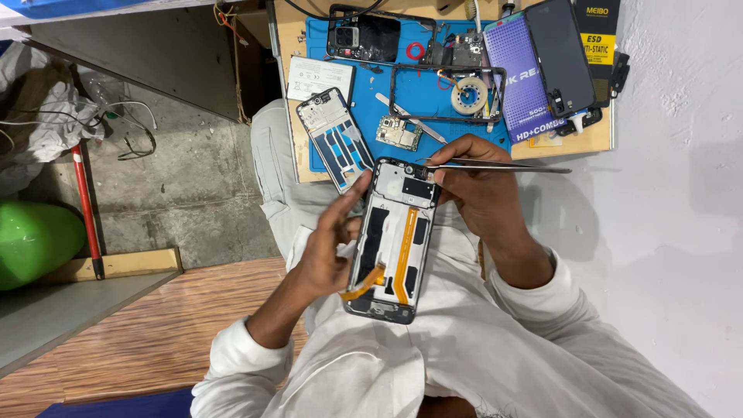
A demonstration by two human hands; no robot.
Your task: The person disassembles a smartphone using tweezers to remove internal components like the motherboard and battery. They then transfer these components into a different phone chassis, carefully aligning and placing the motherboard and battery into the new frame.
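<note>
White sleeves are being seen at the bottom of the view as an opened phone frame [393, 240], its back removed and orange flex cables exposed, is being held over the lap, just in front of the desk [288, 46]. It is being gripped along its left edge by the left hand [329, 248], thumb and fingers closed on the frame. Slim metal tweezers [495, 165] are being pinched in the right hand [480, 182], with the tips being pressed to the frame's upper right corner. On the blue mat [364, 85] covering the desk, a second phone frame [337, 138], a small circuit board [398, 132], a roll of tape [469, 95] and a dark screen panel [559, 54] are being left lying.
</note>
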